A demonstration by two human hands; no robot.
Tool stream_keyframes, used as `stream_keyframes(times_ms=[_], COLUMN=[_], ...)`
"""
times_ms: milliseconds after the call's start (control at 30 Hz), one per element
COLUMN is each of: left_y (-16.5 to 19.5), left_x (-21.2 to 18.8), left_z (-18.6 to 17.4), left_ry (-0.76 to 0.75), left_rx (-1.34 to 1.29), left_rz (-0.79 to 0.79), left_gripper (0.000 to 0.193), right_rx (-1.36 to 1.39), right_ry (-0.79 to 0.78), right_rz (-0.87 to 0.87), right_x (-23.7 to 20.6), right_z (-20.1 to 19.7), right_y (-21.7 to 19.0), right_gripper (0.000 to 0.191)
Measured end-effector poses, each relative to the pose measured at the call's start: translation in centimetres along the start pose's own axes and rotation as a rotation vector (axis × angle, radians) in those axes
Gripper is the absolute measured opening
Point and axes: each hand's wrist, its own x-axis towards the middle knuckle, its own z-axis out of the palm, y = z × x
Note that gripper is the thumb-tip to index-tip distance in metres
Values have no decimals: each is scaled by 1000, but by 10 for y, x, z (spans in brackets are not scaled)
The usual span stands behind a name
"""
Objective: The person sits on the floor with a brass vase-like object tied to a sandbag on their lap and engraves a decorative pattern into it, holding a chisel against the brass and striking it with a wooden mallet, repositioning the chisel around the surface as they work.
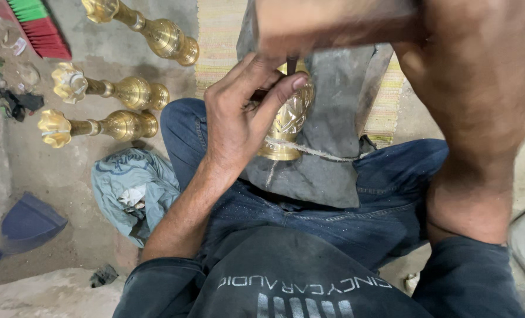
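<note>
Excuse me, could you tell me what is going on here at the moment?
A seated person steadies a brass piece on a grey cloth in their lap, the left hand pinching a thin tool against it. The right hand is out of view above. Three finished brass stands lie on the floor to the left.

No boxed package, sign or screen is showing anywhere in view. At 6 o'clock, a printed mark is lying across the front of a dark shirt: one line of pale grey lettering with a row of short upright pale bars below it (seen upside down from here). At 10 o'clock, a small white scrap is lying on the grey floor; whether it is a wrapper cannot be told. At 8 o'clock, crumpled white paper is sitting in a blue cloth.
</note>
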Motion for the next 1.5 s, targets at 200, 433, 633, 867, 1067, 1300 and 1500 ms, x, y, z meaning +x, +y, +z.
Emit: stream_keyframes(times_ms=[200, 433, 633, 867, 1067, 1300, 1500], left_y=[-3, -3, 2, -4, -7, -3, 1], left_x=[-5, -3, -4, -4, 0, 4, 5], left_z=[1, 2, 5, 7, 7, 5, 3], left_ry=[14, 70, 53, 54, 43, 22, 27], left_rx=[52, 41, 103, 72, 67, 45, 81], left_rz=[65, 82, 54, 66, 33, 27, 8], left_gripper=[29, 28, 32, 28, 26, 28, 29], right_rx=[126, 171, 276, 223, 176, 249, 324], right_ry=[-30, -30, -19, -17, -15, -25, -27], right_rz=[58, 65, 120, 111, 96, 90, 128], right_x=[-5, -19, -25, -18, -12, -10, -15], right_z=[8, 24, 33, 19, 9, 18, 29], right_y=[3, 10, 13, 9, 6, 7, 14], right_gripper=[31, 27, 23, 22, 20, 19, 17])
